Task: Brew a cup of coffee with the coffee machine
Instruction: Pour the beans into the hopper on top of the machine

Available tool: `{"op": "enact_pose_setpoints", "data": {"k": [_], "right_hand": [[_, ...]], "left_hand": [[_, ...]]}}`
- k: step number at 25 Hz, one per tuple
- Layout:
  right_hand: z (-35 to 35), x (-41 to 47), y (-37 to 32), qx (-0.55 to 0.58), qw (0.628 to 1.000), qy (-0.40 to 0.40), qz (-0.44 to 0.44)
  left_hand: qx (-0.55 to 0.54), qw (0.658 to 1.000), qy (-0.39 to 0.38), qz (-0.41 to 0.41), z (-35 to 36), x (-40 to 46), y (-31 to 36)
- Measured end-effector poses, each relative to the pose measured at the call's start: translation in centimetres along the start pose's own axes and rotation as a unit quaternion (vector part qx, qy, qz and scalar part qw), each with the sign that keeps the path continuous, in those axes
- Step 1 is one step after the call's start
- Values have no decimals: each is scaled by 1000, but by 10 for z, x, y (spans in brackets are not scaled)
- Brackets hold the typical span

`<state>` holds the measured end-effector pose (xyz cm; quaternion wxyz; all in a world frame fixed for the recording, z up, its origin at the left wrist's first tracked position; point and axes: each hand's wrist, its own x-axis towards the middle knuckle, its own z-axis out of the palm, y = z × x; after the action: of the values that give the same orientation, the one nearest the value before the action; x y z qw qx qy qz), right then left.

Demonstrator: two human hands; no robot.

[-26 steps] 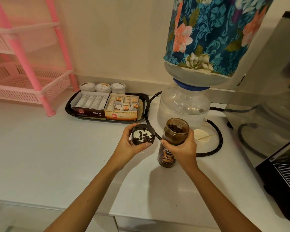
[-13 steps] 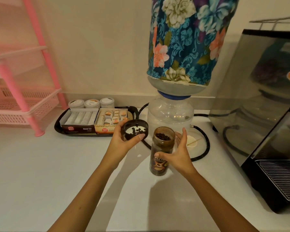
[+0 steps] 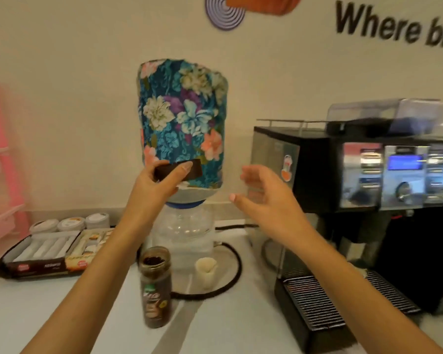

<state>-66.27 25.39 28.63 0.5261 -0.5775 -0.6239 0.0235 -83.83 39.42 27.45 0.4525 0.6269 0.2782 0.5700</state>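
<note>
My left hand is raised in front of the floral water bottle and grips the dark jar lid, seen from the side, so its contents are hidden. My right hand hovers with fingers spread, holding nothing, between the bottle and the coffee machine. The open jar of coffee beans stands upright on the white counter below my hands. A small paper cup sits just right of the jar. On top of the machine is a clear bean hopper; its drip tray juts forward.
A water dispenser with a floral-covered bottle stands behind the jar, with a black cable looping around its base. A black tray of tea boxes and small tubs lies at the left. A pink rack is at the far left.
The view has tilted up toward the machine. My left hand lifted the lid with the beans up high. My right hand let go of the jar and rose, open, toward the machine.
</note>
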Motion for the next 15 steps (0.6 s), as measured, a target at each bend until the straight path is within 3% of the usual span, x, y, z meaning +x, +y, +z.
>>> {"op": "enact_pose_setpoints", "data": {"k": [7, 12, 15], "right_hand": [[-178, -2, -40, -71, 996, 11, -54], [-284, 28, -13, -135, 986, 85, -38], [-326, 53, 20, -149, 985, 82, 0]], "left_hand": [[-8, 997, -55, 56, 138, 2, 94], [10, 994, -81, 66, 209, 16, 127], [4, 993, -98, 66, 242, 31, 136]]}}
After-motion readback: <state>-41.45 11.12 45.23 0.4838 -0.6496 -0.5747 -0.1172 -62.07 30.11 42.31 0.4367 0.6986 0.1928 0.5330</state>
